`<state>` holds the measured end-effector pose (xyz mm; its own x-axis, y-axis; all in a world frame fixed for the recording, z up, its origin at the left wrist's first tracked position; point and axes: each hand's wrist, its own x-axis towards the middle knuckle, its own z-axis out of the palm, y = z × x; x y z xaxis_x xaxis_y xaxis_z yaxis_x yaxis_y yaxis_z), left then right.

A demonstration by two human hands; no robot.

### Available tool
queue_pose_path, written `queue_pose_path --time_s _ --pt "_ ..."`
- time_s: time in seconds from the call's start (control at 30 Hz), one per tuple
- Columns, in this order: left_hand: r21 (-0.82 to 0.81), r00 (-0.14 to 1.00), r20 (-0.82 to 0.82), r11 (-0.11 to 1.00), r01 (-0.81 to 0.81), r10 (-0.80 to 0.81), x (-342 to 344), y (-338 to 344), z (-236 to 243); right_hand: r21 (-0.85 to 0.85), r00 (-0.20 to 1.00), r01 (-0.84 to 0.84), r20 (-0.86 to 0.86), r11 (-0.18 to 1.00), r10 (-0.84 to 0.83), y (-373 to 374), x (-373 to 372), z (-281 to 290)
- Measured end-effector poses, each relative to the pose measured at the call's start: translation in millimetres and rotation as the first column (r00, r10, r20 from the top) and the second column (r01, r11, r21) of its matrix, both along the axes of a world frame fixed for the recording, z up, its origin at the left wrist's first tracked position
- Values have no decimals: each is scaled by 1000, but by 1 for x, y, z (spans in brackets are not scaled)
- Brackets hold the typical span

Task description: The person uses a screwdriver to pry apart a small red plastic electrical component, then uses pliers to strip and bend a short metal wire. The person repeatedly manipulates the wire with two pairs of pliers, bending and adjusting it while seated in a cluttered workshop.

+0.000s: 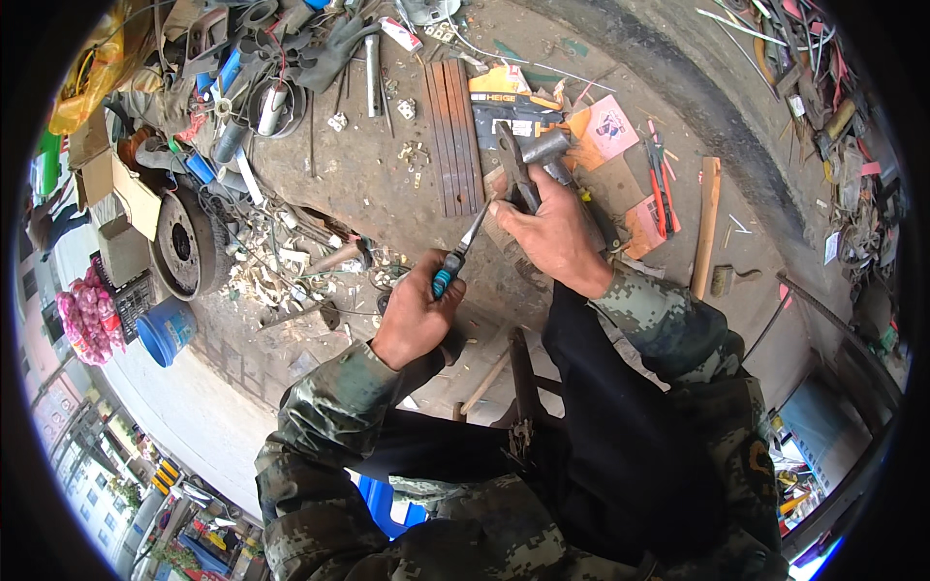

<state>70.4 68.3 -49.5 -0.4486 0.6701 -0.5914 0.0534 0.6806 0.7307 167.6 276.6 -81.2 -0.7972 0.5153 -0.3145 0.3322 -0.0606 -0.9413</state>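
My left hand (418, 308) is closed round the black-and-teal handle of a pointed metal tool (473, 230). Its tapered tip reaches up and right, close to the fingertips of my right hand (565, 235). That hand is wrapped round a dark metal tool that looks like pliers (511, 153), its narrow head pointing away from me. Whether anything small sits between the two tools is too fine to make out. Just beyond my right knuckles lies a grey metal cylinder shaped like a hammer head (545, 146). Both hands are above the ground, in front of my knees.
Rusty flat metal bars (451, 136) lie ahead, beside an orange-and-black package (509, 97). Red-handled pliers (661, 191) and a wooden strip (706, 228) are at right. Leftward are scattered small pale pieces (262, 266), a wheel-like round part (181, 242) and a blue bucket (167, 331).
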Motion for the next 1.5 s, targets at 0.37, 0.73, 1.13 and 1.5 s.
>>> queue_pose_path --time_s 0.37,0.73,1.13,1.5 --pt "80 976 219 997 -14 -4 2 -7 -12 -300 997 51 62 952 -34 4 1 -9" --pt "14 928 372 1000 -2 -3 -6 -9 -5 256 994 -79 -58 964 97 6 2 -1" --pt "48 763 603 943 -329 235 -12 -2 2 -657 969 -75 129 750 210 31 24 32" --pt "173 893 418 950 -261 169 -29 -3 7 -761 886 -323 -34 563 463 28 51 70"
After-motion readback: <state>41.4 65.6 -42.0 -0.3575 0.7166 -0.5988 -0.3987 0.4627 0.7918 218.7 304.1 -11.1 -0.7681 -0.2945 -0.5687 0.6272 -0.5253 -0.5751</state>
